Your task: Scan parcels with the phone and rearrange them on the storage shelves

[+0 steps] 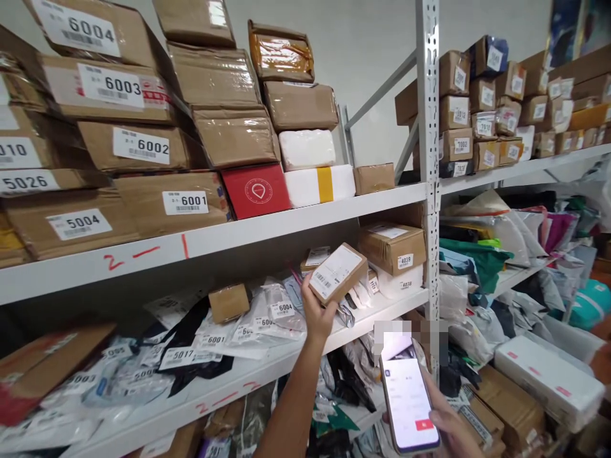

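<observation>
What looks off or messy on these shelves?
The middle shelf: poly mailers lie heaped and overlapping, labels at all angles, unlike the stacked cartons above. The left hand holds a small box; the right hand holds a phone.

I see a small brown cardboard parcel (338,273) with a white barcode label, tilted and raised before the middle shelf, and a lit smartphone (409,401) held lower right.

Top shelf (305,219): brown boxes (143,146) (labels 6001 to 6004), red box (256,191)
Middle shelf (267,366): mailer bags (267,315), box 4039 (394,247)
Right: white box (548,380)
</observation>
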A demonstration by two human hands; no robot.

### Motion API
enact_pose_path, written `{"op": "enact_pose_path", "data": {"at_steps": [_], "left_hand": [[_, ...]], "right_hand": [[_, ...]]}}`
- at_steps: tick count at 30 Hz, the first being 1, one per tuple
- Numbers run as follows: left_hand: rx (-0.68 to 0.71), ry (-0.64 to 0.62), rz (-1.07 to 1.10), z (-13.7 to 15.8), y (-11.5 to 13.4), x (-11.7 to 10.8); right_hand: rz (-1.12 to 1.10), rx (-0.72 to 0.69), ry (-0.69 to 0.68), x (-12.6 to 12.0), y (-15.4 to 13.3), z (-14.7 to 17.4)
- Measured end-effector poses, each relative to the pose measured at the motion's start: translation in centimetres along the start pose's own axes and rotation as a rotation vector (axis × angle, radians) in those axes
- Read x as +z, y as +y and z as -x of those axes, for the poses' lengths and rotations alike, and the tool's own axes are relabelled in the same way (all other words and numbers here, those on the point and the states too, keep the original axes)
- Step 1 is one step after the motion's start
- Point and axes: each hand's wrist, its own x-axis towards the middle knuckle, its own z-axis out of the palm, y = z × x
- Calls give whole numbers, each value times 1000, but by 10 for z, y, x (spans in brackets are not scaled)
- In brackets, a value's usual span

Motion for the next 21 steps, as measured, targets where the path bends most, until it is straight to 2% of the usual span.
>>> {"op": "enact_pose_path", "data": {"at_steps": [2,4,7,12,15,18,19,21], "left_hand": [[-142,-155,123,-10,7,-13],[-215,-221,172,-14,11,-28],[-192,-126,198,-12,18,-68],[-216,122,288,-24,37,-171],[-152,127,145,-46,39,-211],[-214,86,-148,-62,26,-211],[-225,89,-288,-63,21,-204],[-162,156,-567,-58,14,-181]], "right_hand": [[18,-20,-34,5,1,-11],[-12,-55,-57,11,2,-25],[-57,-77,-58,17,0,-40],[-8,-21,-59,7,-10,-34],[20,50,-38,1,-10,-27],[20,89,16,2,-1,-24],[23,99,35,3,3,-23],[25,117,73,4,10,-21]]}}
